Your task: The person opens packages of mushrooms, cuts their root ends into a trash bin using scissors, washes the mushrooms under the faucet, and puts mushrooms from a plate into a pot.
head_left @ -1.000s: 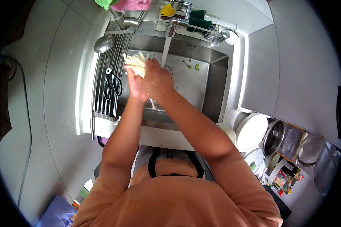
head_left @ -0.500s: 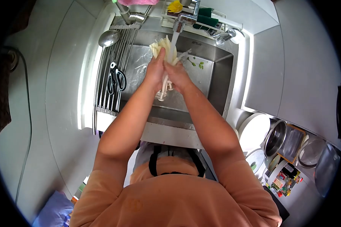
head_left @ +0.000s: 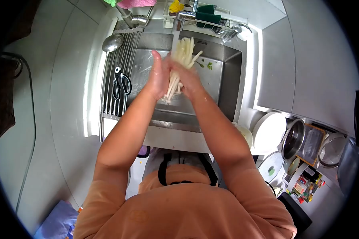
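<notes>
Over the sink [head_left: 221, 75], my right hand [head_left: 190, 79] is closed around a bunch of long white mushrooms [head_left: 184, 51]. Their stems fan out at the top, and small caps hang below toward the sink bottom. My left hand [head_left: 158, 77] is just left of the bunch, thumb raised and palm open, not gripping it; some of its fingers are hidden. Water runs from the faucet [head_left: 178, 24] onto the bunch. Motion blurs the right fingers and part of the stems.
A drying rack [head_left: 136, 44] on the sink's left side bears a ladle [head_left: 113, 42] and black-handled scissors [head_left: 121, 84]. Green leaf bits [head_left: 210, 65] lie in the sink. Behind the faucet stands a caddy with a green scouring pad [head_left: 208, 16]. Bowls and a steel pot [head_left: 293, 139] are at right.
My left hand has come away from the mushrooms toward the left and opened. The bunch, still in my right hand, has shifted and tilts to the upper right.
</notes>
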